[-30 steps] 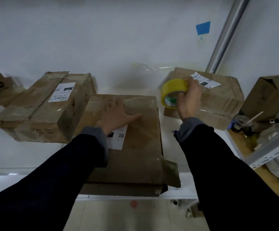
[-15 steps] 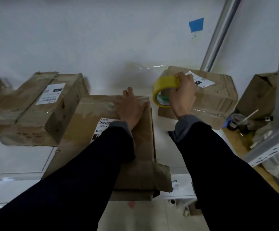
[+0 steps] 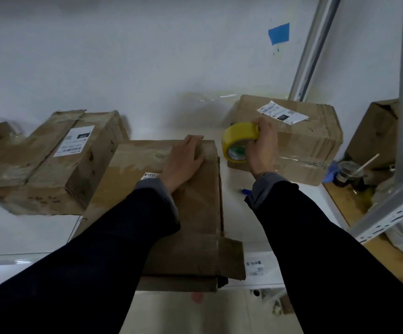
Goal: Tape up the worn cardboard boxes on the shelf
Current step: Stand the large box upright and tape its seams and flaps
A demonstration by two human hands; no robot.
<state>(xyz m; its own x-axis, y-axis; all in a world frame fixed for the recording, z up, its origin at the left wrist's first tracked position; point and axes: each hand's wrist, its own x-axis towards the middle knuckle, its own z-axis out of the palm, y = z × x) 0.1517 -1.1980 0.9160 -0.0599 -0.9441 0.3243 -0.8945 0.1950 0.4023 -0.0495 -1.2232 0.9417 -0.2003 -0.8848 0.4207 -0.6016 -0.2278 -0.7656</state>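
A left hand (image 3: pixel 183 160) presses flat on the worn brown cardboard box (image 3: pixel 171 201) at the white shelf's (image 3: pixel 27 237) front edge; the right hand (image 3: pixel 263 148) grips a yellow tape roll (image 3: pixel 237 138). Its torn near flap looks untaped; neighbouring boxes apparently wait.
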